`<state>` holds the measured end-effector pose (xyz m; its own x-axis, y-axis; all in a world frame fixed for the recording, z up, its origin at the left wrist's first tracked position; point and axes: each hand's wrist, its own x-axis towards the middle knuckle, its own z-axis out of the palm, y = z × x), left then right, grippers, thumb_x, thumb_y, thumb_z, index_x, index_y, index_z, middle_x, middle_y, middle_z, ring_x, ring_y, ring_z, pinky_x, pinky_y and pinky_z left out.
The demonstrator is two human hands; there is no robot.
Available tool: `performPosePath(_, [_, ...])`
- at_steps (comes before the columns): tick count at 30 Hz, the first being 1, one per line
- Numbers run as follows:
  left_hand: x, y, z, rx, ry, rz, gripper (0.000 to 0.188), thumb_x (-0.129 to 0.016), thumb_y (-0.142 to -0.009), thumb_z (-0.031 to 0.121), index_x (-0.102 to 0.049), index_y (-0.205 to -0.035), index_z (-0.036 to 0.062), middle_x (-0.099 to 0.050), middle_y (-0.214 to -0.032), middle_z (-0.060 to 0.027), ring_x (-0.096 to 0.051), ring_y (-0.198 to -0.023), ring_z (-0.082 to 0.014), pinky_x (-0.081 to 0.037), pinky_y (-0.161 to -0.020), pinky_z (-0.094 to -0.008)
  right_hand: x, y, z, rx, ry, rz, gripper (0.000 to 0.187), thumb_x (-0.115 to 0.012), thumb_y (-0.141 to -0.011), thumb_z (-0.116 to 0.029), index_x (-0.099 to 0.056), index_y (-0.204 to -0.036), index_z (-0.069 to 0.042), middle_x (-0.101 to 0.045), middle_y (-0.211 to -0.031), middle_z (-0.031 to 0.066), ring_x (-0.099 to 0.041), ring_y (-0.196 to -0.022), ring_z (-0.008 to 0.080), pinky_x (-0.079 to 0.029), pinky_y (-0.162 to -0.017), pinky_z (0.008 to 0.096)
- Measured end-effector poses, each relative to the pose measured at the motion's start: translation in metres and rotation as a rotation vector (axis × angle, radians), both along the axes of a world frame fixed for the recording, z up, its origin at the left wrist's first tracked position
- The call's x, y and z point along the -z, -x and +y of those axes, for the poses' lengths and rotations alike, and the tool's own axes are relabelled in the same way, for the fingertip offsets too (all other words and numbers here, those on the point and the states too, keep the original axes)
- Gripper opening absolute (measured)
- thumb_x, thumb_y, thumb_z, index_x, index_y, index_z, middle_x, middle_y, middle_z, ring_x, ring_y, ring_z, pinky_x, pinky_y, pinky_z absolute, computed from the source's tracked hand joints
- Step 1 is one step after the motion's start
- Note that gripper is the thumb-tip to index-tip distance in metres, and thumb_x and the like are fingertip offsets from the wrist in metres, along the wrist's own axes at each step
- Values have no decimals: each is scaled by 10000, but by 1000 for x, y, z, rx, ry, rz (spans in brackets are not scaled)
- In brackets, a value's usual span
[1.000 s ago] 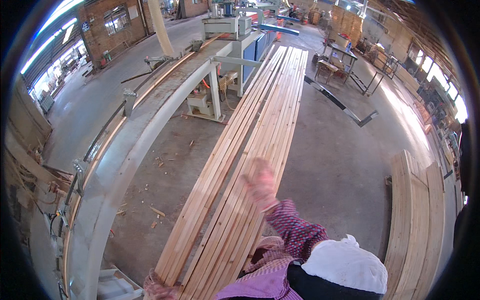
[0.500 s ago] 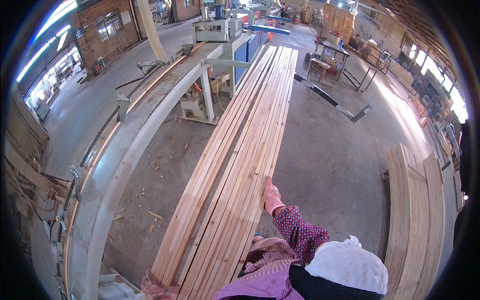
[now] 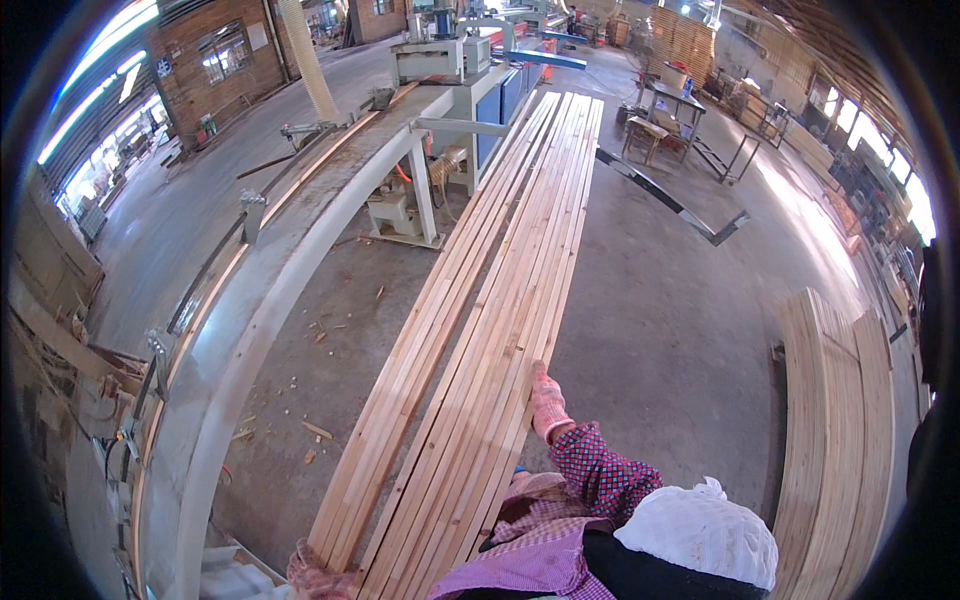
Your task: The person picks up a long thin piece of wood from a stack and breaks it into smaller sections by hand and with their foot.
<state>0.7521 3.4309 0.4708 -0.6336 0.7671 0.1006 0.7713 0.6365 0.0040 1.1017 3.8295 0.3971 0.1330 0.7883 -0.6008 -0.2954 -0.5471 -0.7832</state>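
Long, pale wooden strips [image 3: 500,310] lie side by side in a wide bundle, stretching from the lower edge to the machine at the far end. A dark lengthwise gap splits a narrower left group from the wider right one. My right hand [image 3: 547,402], in a pinkish work glove, grips the right edge of the bundle, its fingers partly hidden by the wood. At the near left corner my left hand [image 3: 318,574], also gloved, is closed around the strip ends; the frame's lower edge cuts it off. What bears the strips from below is hidden.
A long, pale machine bed [image 3: 250,320] with a thin wooden strip [image 3: 215,290] runs along the left. Stacked boards [image 3: 835,430] stand at the right. Beyond the bundle are a bent metal bar [image 3: 675,200] and a small table [image 3: 672,105]. White cloth [image 3: 700,532] fills the lower right.
The whole view has shifted slightly, so the scene sits a little lower and to the right. Both hands keep their places on the wooden strips.
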Motion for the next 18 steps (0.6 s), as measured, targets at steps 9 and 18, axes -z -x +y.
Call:
performPosePath(9, [3,-4,-6,-12,-22,-4,937,-894,-482,298,-500,-1307,89,-602,-1096,-160,-581,-1064,-381,-467,-945,-478,-19,7,31,255,-1037,-1021,581,-675,-939,-338,-509,-1371,13,-596,-1316,225,-567,-1228,386,-441,-1059,439])
performPosePath(18, [-5,-10,-1,-15,-15,-122,977,-851,-467,234,-457,-1352,103,-578,-1130,-163,-550,-1093,-389,-437,-968,-499,-82,160,-13,-1013,-1414,-857,667,-665,-903,-432,-494,-1415,-41,-501,-1439,206,-445,-1367,373,-320,-1153,525])
